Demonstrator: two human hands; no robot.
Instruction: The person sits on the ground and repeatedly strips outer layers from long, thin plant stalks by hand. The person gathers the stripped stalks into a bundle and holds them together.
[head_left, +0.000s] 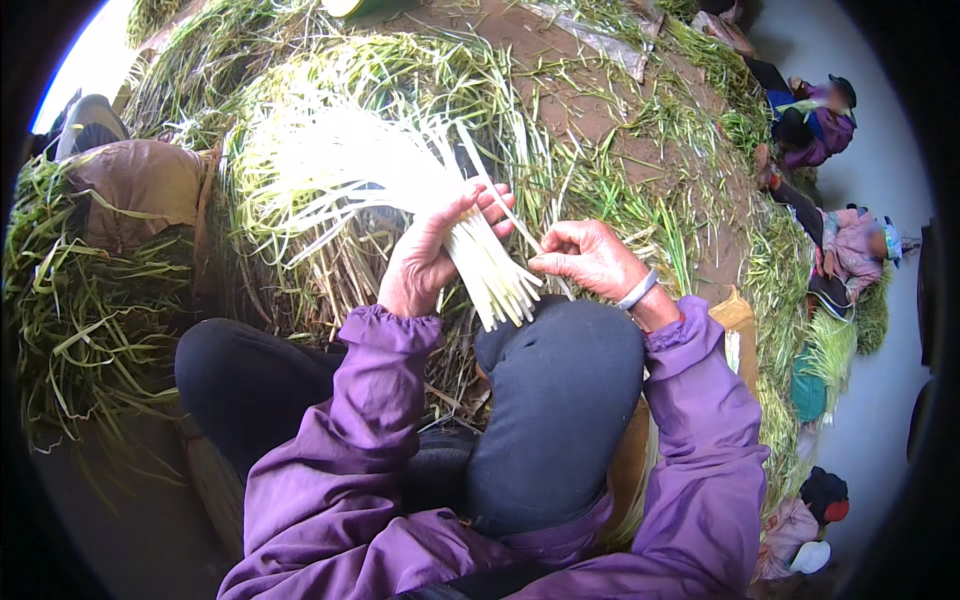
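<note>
A bundle of pale, blanched chive-like stalks (486, 262) rests across the palm of my left hand (421, 264), whose thumb and fingers curl around it. Its even, whitish ends point down towards my right knee, and its long leaves fan out to the upper left, washed out by bright light. Between the thumb and forefinger of my right hand (592, 259) is the end of a single stalk (519, 223), which slants up past my left fingertips. A bracelet (639, 290) circles my right wrist. Beneath the bundle lies a heap of leafy stalks (341, 259) with brownish lower ends.
My bent knee (562, 375) is just below the hands. More green stalks (90, 300) are piled at left beside a tan cloth sack (139, 187). Loose leaves litter the brown ground (577, 120). Several people sit along the right, including one in a checked top (859, 244).
</note>
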